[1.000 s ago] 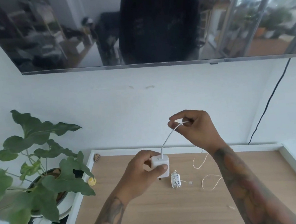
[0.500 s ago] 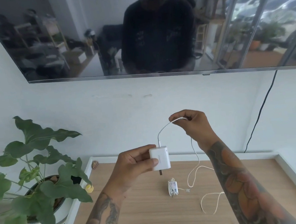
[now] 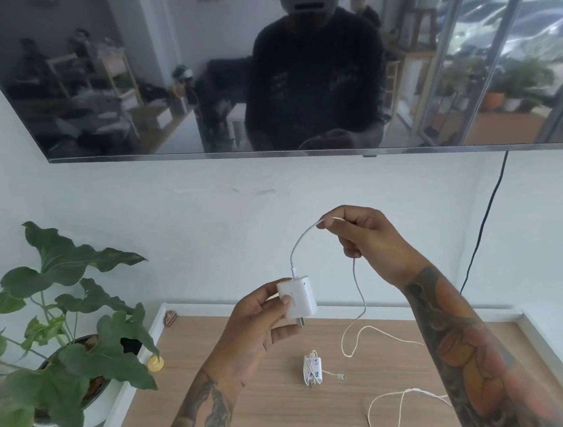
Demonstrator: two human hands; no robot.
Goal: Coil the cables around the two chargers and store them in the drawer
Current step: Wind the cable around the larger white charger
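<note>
Gripping charger (image 3: 297,298) w/ left hand (image 3: 260,329), right hand (image 3: 365,239) pinching its cable (image 3: 360,295) above; 2nd charger (image 3: 312,370) coiled on table (image 3: 257,405)

Hidden, cropped and unreadable parts above the wooden tabletop

The white cable (image 3: 362,295) vanishes inside the right hand (image 3: 365,236) where the fingers close over it, and lower down it passes behind the right forearm (image 3: 472,350), so its far end cannot be traced. The left hand (image 3: 259,322) covers one side of the white charger (image 3: 297,298). Markings on the wrapped charger (image 3: 312,370) lying on the tabletop (image 3: 257,405) are too small to read. The plant (image 3: 67,323) is cropped by the left edge, and both forearms by the bottom edge.
</note>
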